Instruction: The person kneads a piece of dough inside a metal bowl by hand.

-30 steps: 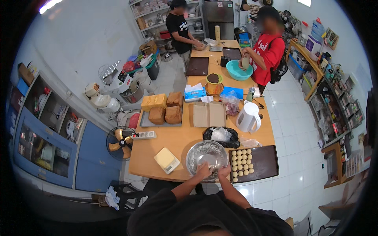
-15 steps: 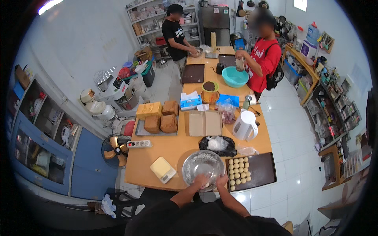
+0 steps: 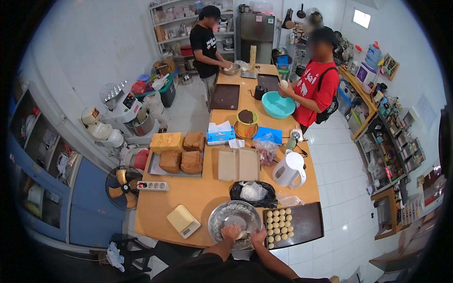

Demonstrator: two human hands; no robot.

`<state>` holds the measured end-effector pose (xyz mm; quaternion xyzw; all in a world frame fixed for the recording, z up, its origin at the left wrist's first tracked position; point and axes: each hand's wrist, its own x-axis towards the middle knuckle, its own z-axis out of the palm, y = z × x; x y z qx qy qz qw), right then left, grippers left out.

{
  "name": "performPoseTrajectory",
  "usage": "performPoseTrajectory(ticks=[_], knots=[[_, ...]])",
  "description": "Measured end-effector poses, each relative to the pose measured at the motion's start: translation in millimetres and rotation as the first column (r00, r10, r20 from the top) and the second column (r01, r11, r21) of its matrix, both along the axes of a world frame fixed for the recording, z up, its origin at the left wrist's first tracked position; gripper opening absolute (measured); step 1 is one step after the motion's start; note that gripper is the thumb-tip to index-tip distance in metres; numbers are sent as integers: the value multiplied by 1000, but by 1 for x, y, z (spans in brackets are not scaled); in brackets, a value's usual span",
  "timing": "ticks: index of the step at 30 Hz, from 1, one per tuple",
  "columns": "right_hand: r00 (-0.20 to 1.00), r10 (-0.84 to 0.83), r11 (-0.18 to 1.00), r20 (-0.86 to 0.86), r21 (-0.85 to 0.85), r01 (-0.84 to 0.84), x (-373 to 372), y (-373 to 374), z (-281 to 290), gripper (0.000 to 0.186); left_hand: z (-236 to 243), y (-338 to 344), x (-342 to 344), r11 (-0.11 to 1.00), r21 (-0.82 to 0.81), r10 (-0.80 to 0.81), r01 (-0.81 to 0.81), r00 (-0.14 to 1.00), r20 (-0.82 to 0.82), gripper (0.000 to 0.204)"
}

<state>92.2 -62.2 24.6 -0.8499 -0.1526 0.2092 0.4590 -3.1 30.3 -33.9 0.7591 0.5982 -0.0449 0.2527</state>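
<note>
A large metal mixing bowl (image 3: pixel 222 214), its inner wall dusted with flour, stands at the table's near edge. My left hand (image 3: pixel 230 231) is inside it, fingers curled against a small pale lump of dough (image 3: pixel 242 234); part of that lump is hidden. At the bowl's right rim, my right hand (image 3: pixel 258 237) is closed on the edge. Just right of the bowl lies a dark baking tray (image 3: pixel 306 221) with several round dough balls (image 3: pixel 279 224) in rows on its left side. A kitchen scale (image 3: pixel 184 221) with a pale yellow top sits to the left.
Beyond the bowl are a black plastic bag (image 3: pixel 268 197), an open cardboard box (image 3: pixel 228 165) and a white electric kettle (image 3: pixel 288 170). Bread loaves (image 3: pixel 191 162) and a power strip (image 3: pixel 152 186) are left. Two people (image 3: pixel 206 47) work farther back, one by a turquoise basin (image 3: pixel 277 104).
The view has shifted, so the table sits lower and farther left. My left hand has moved away from the right hand within the bowl, exposing the dough; the right stays at the rim.
</note>
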Motion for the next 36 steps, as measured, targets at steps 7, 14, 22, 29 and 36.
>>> performPoseTrajectory(ticks=[7, 14, 22, 29, 36], knots=[[988, 28, 999, 153, -33, -23, 1, -13, -79, 46, -9, 20, 6, 993, 95, -79, 74, 995, 54, 47], [986, 91, 996, 139, -4, -91, 5, -6, -41, 54, -60, 35, 0, 964, 110, -253, 241, 961, 110, 47], [998, 66, 970, -17, 234, -60, 8, -7, -86, 49, -43, 50, 4, 984, 69, 132, -166, 930, 344, 45], [995, 39, 998, 95, 53, -44, 2, -1, -40, 44, -58, 58, -7, 762, -582, 626, -283, 553, 550, 45], [996, 25, 1000, 91, -19, -23, 9, -7, -53, 50, -50, 54, -17, 572, -739, 820, -356, 277, 501, 34]])
